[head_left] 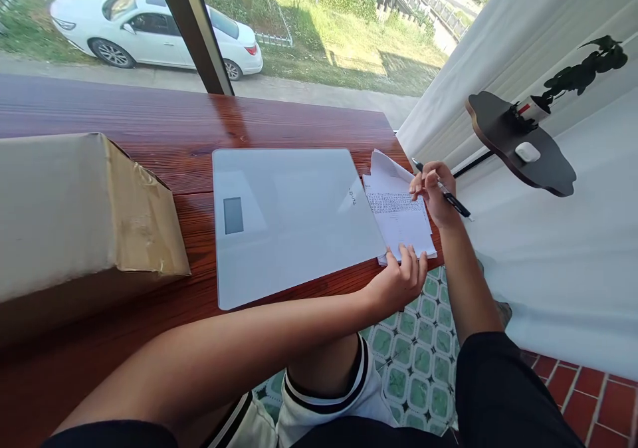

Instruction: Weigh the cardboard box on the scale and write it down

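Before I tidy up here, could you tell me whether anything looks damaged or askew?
The cardboard box at the left is creased and dented at its taped end. The paper overhangs the table edge, pinned by the left hand.

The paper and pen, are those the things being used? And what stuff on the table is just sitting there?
In use:
- sheets of paper, held down at the near edge by the left hand
- pen, gripped in the right hand over the paper

Just lying about:
- glass scale beside the paper
- cardboard box
- small wall shelf with a plant
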Demonstrator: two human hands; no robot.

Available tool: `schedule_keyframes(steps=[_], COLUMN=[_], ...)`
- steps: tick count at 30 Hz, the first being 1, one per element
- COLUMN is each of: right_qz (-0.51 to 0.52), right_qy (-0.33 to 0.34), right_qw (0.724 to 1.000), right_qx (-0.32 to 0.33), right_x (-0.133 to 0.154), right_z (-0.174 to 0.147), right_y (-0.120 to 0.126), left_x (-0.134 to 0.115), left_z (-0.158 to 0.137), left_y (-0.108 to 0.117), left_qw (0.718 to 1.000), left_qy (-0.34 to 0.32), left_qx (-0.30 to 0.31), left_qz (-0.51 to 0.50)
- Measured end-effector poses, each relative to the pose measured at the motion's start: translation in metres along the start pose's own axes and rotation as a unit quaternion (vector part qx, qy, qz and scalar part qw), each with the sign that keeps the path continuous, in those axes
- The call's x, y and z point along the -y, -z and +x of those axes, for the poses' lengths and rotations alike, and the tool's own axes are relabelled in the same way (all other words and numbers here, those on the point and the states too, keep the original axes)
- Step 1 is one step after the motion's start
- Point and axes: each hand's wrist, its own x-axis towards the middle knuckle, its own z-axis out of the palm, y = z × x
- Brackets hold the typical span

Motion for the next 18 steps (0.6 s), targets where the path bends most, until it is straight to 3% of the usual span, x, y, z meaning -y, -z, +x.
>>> schedule_keyframes(steps=[4,9,13,18], right_qz=[0.014,-0.068,-0.057,-0.012], right_qy=[-0.01,-0.03,-0.027,-0.02], right_qw=[1.0,0.996,0.996,0.997], right_qx=[-0.007,-0.054,-0.059,-0.071], right_x=[0.002,0.015,0.018,0.007], right_z=[0.009,0.015,0.017,0.012], right_y=[-0.009,0.004,0.01,-0.009], left_x=[0.002,0.004,0.002,0.001], left_z=[0.0,0.0,-0.001,-0.002], left_y=[0.0,-0.003,-0.006,-0.009], left_qw=[1.0,0.999,1.0,1.0], left_qy=[-0.011,-0.016,-0.009,0.001], left_qx=[-0.005,0.006,0.0,-0.022], left_qz=[-0.003,-0.027,-0.018,-0.003])
